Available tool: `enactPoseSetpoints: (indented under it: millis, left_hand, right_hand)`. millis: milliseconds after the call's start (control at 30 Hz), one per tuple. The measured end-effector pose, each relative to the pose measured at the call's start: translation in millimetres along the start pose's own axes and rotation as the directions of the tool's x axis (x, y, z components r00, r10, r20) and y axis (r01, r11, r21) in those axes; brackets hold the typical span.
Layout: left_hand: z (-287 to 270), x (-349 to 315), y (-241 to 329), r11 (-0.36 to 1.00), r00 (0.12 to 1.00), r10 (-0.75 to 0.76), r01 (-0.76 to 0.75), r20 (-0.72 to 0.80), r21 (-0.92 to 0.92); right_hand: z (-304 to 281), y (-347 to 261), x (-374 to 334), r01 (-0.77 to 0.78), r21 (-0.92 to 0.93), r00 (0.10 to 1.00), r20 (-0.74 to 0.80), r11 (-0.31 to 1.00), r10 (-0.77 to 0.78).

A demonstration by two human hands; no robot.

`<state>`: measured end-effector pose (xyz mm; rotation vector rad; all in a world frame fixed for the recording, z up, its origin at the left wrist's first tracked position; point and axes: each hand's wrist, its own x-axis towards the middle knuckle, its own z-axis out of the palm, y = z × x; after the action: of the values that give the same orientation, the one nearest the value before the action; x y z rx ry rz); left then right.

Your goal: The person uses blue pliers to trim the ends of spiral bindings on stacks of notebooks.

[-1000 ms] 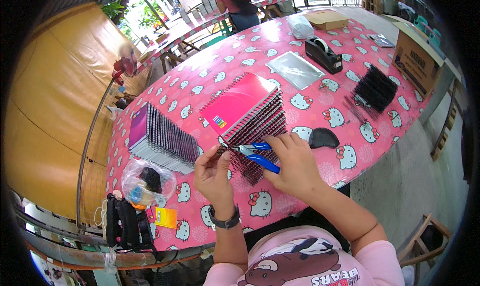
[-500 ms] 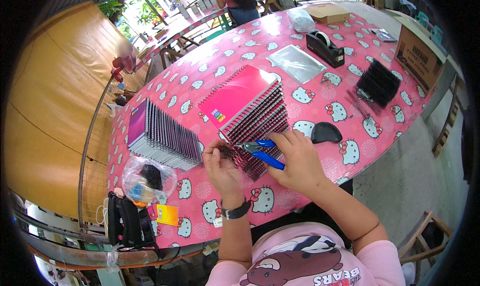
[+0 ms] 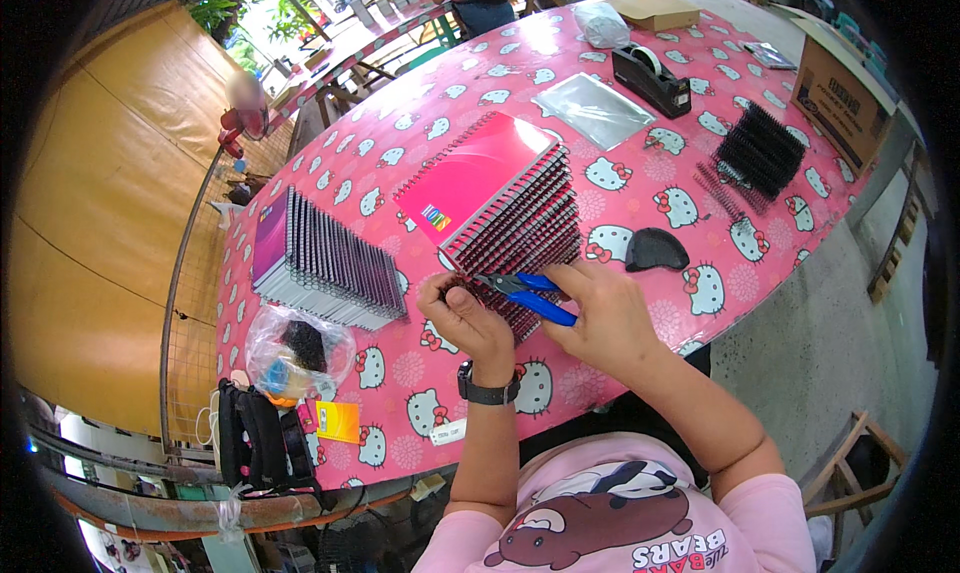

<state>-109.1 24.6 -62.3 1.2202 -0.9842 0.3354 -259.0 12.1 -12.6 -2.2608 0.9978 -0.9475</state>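
My right hand [image 3: 607, 315] grips a pair of blue-handled wire cutters [image 3: 545, 307], their jaws pointing left at the near corner of a stack of pink spiral notebooks [image 3: 476, 178]. Beside those jaws my left hand [image 3: 470, 321] is closed, fingers curled at the same corner; what they pinch is hidden. The pink notebooks are piled with their black coils showing along the edges. Left of them stands a second stack, of purple spiral notebooks [image 3: 335, 263]. A black curved piece [image 3: 656, 250] lies on the table right of my right hand.
Black spiral coils [image 3: 757, 155] lie on the right of the pink patterned table. Beyond the pink stack are clear plastic sleeves [image 3: 594, 111] and a tape dispenser [image 3: 652, 81]. A cardboard box [image 3: 842, 101] stands far right; a plastic bag [image 3: 298, 351] and black bag [image 3: 250, 438] are near left.
My left hand has shifted right and closed in at the stack's corner; dark strands seen by its fingers before are now mostly hidden. The cutters stay in my right hand. The view has shifted slightly.
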Motion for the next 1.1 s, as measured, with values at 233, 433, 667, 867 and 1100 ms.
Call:
enactPoseSetpoints:
  millis: [233, 433, 667, 867, 1100]
  left_hand:
    - [0, 2, 0, 0.997, 0.997, -0.07, 0.069, -0.014, -0.019]
    - [-2, 1, 0, 0.995, 0.996, -0.093, 0.094, -0.005, 0.023]
    - [3, 0, 1, 0.999, 0.998, -0.027, 0.029, -0.051, 0.039]
    - [3, 1, 2, 0.999, 0.998, -0.037, 0.039, -0.046, 0.03]
    - [4, 0, 6, 0.999, 0.997, -0.041, 0.043, -0.06, 0.026]
  right_hand:
    - [7, 0, -2, 0.114, -0.197, 0.979, -0.147, 0.974, -0.144]
    - [8, -2, -4, 0.091, -0.151, 0.983, -0.146, 0.984, -0.113]
    - [10, -5, -6, 0.085, -0.146, 0.983, -0.15, 0.986, -0.107]
    - [9, -8, -5, 0.086, -0.157, 0.985, -0.133, 0.984, -0.108]
    - [8, -10, -3, 0.101, -0.181, 0.981, -0.147, 0.978, -0.128]
